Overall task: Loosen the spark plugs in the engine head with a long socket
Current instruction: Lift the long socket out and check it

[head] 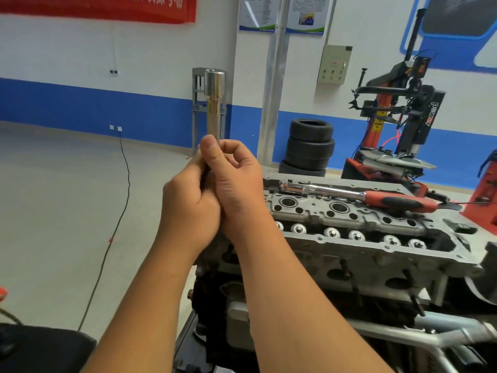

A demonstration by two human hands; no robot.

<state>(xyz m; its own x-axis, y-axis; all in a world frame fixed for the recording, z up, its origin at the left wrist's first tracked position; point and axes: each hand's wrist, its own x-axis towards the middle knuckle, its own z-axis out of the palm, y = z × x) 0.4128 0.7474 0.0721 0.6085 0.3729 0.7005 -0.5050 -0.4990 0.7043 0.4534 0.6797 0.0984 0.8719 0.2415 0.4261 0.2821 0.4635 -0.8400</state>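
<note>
The long socket (214, 103) stands upright in the air, held at its lower end by both hands in front of the person, above the left end of the engine head (357, 224). The left hand (188, 208) wraps its curled fingers around the bottom of the tool. The right hand (236, 184) lies against it, with the thumb (209, 152) pressed along the shaft and the other fingers curled beside it. Above the fingers the shaft is free, with only the wall far behind it. To the left of the fingers there is a wide open grey floor (61, 197), crossed by a thin black cable (118, 219).

The socket is a polished metal tube with a thicker round head on top; the shaft shows a yellowish reflection.

To the right of the fingers and a little lower, the engine head lies with its top open, showing round spark plug wells and a row of shiny valve parts along the near edge. A ratchet wrench (360, 196) with a red and black handle rests on the far edge of the head, well apart from the hands.

Beyond it a stack of tyres (309, 146) stands at the wall, and a red tyre changer (403, 125) carries the word "power". The red banner (99, 6) and the wall posters (282, 12) have writing too small or cut off to read.
</note>
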